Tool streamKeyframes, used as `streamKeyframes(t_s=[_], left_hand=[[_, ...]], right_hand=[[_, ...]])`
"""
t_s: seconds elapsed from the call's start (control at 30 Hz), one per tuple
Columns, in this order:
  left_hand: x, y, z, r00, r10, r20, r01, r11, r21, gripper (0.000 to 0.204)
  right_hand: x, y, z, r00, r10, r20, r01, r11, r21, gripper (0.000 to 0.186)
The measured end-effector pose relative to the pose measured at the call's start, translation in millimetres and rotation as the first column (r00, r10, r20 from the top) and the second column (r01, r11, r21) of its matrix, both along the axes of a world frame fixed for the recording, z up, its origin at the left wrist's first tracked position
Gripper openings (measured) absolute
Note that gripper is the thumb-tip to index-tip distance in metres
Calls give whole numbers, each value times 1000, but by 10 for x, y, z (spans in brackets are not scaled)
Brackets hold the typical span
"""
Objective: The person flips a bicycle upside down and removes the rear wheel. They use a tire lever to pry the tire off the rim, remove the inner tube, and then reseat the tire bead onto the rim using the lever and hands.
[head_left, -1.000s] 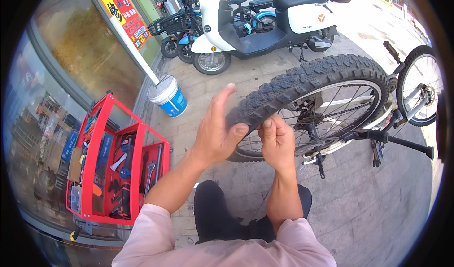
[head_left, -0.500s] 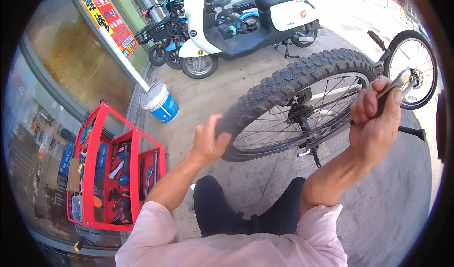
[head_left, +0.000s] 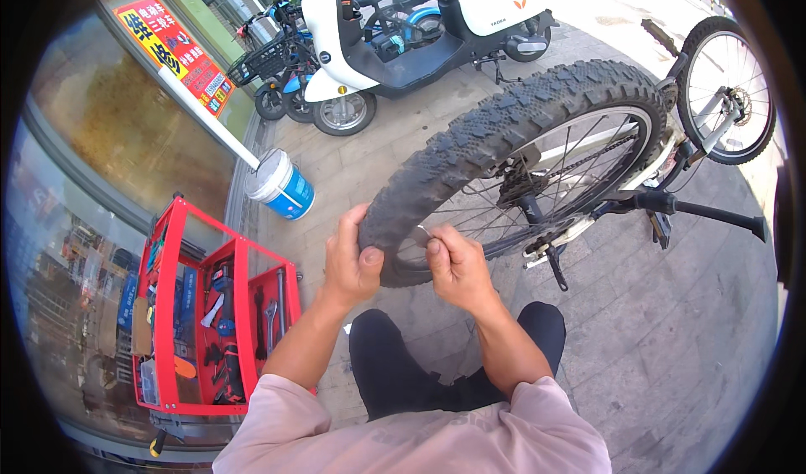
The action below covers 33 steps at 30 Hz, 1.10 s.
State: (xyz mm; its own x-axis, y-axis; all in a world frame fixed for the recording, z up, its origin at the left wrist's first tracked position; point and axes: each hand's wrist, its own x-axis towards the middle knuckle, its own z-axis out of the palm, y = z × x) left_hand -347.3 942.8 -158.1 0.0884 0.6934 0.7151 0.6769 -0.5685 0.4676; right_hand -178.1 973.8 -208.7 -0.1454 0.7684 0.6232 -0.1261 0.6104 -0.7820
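Head view: a knobby tyre point(head_left: 495, 134) is seen right in front of the person, mounted on a spoked wheel, its near end reached by both bare hands.
Left hand point(head_left: 351, 260): clasped around the tyre's near left end, thumb laid along the side, fingers wrapped over the tread and partly hidden by it.
Right hand point(head_left: 460, 268): curled tight, and in it a thin silvery tool point(head_left: 422, 234) is pinched between thumb and forefinger; most of the tool is covered by the fingers.
Tool tip: brought in at the tyre's inner edge, just beside the left thumb; whether the bead is hooked cannot be told.
Sprockets point(head_left: 514, 190): shown at the wheel's centre, dark, well beyond the right hand.
Second wheel point(head_left: 729, 92): set farther off, at the upper right, on the same bicycle.
Red tool cart point(head_left: 243, 327): parked to the left, its trays filled with tools.
Bucket point(head_left: 290, 193): stood behind the cart, white and blue.
White scooter point(head_left: 499, 8): parked on the paving, past the tyre.
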Motion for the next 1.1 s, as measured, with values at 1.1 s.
streamKeyframes(t_s=[1.1], left_hand=[[312,1033,840,989,-138,-50,122,963,-241,58]], right_hand=[[2770,-2,-855,512,-779,363,858,440,-266,20]])
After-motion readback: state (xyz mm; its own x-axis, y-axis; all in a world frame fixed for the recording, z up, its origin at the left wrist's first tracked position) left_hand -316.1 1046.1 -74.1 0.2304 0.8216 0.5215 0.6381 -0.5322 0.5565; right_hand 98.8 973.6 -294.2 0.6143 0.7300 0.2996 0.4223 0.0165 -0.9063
